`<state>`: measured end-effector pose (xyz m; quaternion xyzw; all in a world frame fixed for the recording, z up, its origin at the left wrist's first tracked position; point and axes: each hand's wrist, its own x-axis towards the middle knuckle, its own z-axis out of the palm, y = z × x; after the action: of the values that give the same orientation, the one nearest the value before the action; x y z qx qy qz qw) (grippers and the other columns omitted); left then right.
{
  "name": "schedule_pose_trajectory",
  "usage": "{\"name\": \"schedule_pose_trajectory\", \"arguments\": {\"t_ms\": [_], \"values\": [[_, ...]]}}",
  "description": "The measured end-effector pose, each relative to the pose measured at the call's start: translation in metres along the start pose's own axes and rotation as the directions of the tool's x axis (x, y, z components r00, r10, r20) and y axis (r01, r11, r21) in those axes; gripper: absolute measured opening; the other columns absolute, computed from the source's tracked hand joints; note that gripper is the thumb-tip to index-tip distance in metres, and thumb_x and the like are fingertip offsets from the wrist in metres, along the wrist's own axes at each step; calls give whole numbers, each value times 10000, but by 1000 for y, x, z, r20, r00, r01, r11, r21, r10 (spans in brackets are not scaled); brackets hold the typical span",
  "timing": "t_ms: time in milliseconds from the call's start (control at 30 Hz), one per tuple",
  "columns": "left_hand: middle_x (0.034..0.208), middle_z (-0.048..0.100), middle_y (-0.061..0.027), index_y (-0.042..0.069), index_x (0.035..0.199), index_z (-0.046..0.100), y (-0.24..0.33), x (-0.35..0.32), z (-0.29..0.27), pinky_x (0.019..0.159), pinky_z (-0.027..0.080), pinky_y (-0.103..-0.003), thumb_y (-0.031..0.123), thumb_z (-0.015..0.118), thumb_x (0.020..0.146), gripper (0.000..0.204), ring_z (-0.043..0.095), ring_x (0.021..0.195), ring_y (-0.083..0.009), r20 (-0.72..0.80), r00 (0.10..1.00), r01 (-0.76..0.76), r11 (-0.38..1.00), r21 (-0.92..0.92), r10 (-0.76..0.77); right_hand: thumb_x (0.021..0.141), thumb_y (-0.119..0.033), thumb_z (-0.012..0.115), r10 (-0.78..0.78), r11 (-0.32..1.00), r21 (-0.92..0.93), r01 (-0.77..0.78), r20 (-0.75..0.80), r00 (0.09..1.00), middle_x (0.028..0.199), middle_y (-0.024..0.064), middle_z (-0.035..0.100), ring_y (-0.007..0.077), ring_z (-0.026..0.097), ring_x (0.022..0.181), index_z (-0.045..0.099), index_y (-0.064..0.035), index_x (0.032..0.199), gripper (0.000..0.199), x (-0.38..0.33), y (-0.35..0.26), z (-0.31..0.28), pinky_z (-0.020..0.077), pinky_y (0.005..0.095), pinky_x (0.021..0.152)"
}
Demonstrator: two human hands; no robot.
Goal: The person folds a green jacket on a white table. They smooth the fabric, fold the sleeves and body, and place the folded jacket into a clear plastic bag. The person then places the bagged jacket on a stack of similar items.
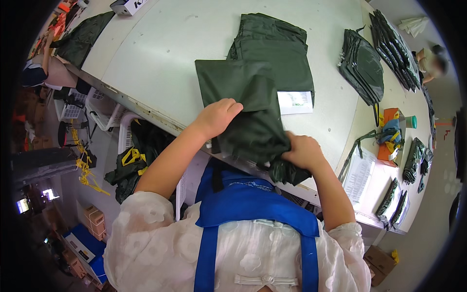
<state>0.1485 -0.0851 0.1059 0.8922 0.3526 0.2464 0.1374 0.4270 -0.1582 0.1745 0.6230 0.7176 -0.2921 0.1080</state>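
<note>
A piece of dark green, slightly shiny fabric (253, 134) lies bunched at the table's near edge, part of it hanging toward my apron. My left hand (221, 117) is closed on its upper left part, where a flat square flap is turned up. At the lower right, my right hand (304, 150) grips a crumpled portion of the same fabric. Just beyond lies a folded dark green fabric pile (277, 53), partly covered by the flap. A white printed sheet (295, 102) sticks out between the pile and the fabric in my hands.
Dark green pouches with cords (362, 65) lie to the right, with a stack of dark packs (394, 51) behind. Nearer are an orange box (389, 136) and printed papers (359, 175). White baskets (104, 109) stand below the table's left edge. Other people work at far left and far right.
</note>
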Motion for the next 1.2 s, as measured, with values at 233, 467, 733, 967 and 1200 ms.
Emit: {"name": "schedule_pose_trajectory", "arguments": {"t_ms": [233,467,733,967,1200], "values": [[905,587,-107,23,1006,566,81,28,5,700,502,-351,72,548,796,217,597,823,-279,-74,983,-175,980,-94,169,672,-286,704,247,911,374,-172,-161,956,884,207,675,374,646,867,592,-62,1099,494,6,6,13,504,433,777],[1265,506,-157,35,1378,324,55,-22,50,962,419,-404,24,708,682,795,523,1127,-327,-354,923,51,961,-272,-149,698,-73,694,209,256,967,15,-71,975,959,110,663,179,622,850,587,69,1053,397,-6,26,20,486,317,806],[1427,381,-184,71,1470,185,48,12,81,1050,370,-362,-18,713,705,934,418,1294,-320,-110,978,63,747,-662,-180,709,-71,679,228,165,982,88,-125,966,970,116,652,189,621,859,563,75,1077,412,-7,19,7,477,314,835],[1526,214,-145,70,1486,142,69,25,70,1102,289,-394,97,725,755,936,270,1396,-289,-106,989,-17,616,-788,-108,720,-85,686,308,63,996,70,-86,947,1011,128,650,198,621,891,552,77,1109,442,-13,27,8,472,312,845],[1542,161,-104,67,1506,59,89,24,63,1144,142,-350,299,717,785,1003,158,1428,-207,128,974,122,-47,-991,-187,732,-85,678,369,91,989,114,-140,919,1004,124,651,190,616,877,550,69,1115,432,-15,27,11,477,304,823]]}}
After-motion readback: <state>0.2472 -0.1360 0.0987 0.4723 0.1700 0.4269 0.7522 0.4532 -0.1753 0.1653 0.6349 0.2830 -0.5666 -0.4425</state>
